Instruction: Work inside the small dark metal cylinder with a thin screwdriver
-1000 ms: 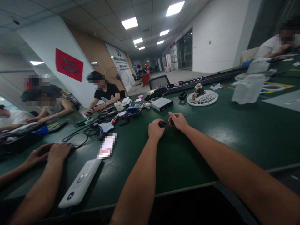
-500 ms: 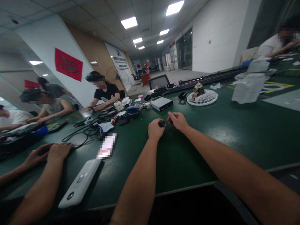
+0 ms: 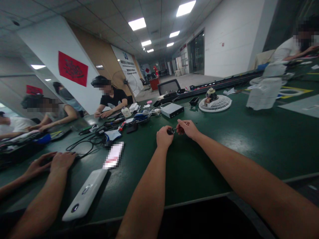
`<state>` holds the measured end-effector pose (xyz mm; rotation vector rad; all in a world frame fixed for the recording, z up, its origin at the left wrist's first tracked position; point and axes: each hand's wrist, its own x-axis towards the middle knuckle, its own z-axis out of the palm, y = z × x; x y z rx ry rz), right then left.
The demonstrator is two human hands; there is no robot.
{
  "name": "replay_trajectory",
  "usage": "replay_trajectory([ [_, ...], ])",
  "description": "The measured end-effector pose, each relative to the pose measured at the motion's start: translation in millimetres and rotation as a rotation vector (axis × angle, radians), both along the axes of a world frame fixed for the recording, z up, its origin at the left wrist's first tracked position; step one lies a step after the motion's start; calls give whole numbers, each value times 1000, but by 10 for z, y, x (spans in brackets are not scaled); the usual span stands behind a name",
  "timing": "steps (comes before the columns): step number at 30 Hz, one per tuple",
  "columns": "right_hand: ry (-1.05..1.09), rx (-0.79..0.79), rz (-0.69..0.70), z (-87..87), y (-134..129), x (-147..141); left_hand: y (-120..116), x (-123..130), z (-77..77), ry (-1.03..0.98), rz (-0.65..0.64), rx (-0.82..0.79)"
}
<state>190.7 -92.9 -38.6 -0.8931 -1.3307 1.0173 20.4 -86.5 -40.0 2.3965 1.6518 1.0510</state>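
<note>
Black round part (image 3: 170, 131) sits in the left hand (image 3: 163, 136), its fingers curled around it, over the green bench (image 3: 194, 172). Both forearms reach forward and converge; the right hand (image 3: 188, 128) turns inward, fingertips pinching a thin rod (image 3: 175, 128) pointed at the part, any contact too small to tell. Leftward lie a white case (image 3: 86, 194), then a co-worker's hand (image 3: 62, 161) and black cables (image 3: 92, 142). Just beyond the working hands stands a metal box (image 3: 172, 110), with a black tray (image 3: 194, 101) and white fan cage (image 3: 220, 105) to its right.
</note>
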Motion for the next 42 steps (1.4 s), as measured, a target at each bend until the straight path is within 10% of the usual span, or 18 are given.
replay_trajectory([
  [42,-15,6,-7,-22,24,16,-13,-3,27,27,-2,30],
])
